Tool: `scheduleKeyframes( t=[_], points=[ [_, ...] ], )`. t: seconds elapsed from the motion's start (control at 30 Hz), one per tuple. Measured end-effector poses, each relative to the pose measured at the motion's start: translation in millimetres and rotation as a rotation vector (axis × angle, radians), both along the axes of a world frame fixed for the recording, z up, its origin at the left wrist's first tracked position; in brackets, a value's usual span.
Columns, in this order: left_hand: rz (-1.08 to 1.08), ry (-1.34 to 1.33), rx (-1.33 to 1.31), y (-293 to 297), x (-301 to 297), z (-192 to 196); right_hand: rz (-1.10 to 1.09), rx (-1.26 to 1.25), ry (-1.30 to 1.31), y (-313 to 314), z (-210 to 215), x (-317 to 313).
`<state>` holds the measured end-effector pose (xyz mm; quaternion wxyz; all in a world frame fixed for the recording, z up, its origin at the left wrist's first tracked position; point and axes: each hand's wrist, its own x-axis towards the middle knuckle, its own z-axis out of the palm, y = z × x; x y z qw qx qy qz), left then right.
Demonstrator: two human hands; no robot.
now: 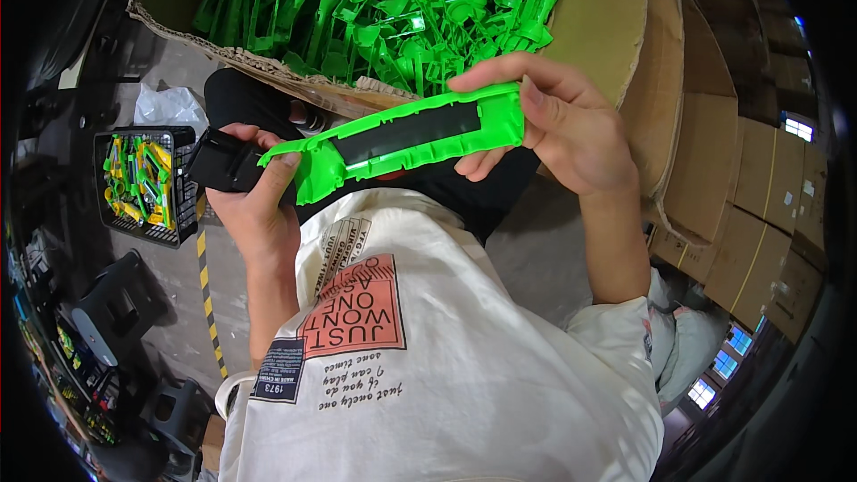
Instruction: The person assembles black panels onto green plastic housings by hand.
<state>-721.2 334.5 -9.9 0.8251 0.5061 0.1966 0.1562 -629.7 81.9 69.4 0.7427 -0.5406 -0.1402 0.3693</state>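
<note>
Black plastic mesh basket (183,214) at the left of the frame holds a jumble of green and yellow plastic pieces, with a strip of yellow-and-black hazard tape (211,303) on the grey floor running down below it. Just right of the basket, the left hand (250,201) is closed around a black blocky plastic part (223,163) and the left end of a long bright green plastic piece with a black strip along its middle (402,138), thumb lying on the green. This piece stretches across the centre of the frame, tilted up to the right. At its right end the right hand (558,125) pinches it, fingers on top and thumb at the end. Above both hands, a large open cardboard box (598,18) is heaped with bright green plastic parts (393,9). Stacked brown cartons (750,205) fill the right edge.
</note>
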Motion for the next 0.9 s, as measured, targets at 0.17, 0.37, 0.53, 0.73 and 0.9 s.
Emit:
scheduleKeyframes(
  t=[0.17,0.37,0.53,0.73,0.9],
  points=[
    [0.002,-0.019,-0.042,-6,-2,-1,-0.01,0.02,-0.045,-5,-2,-2],
    [-0.188,0.329,-0.513,-14,-5,-15,-0.479,0.138,-0.065,-42,3,-6],
    [-0.412,0.508,-0.525,-32,-25,-4,-1.601,-0.933,-0.859,-160,36,-5],
    [-0.592,0.566,-0.695,-30,-34,3,-1.146,-2.128,-0.569,-223,14,-9],
    [-0.664,0.511,-0.651,-28,-36,4,-0.907,-1.511,-0.701,-124,30,37]
  ],
)
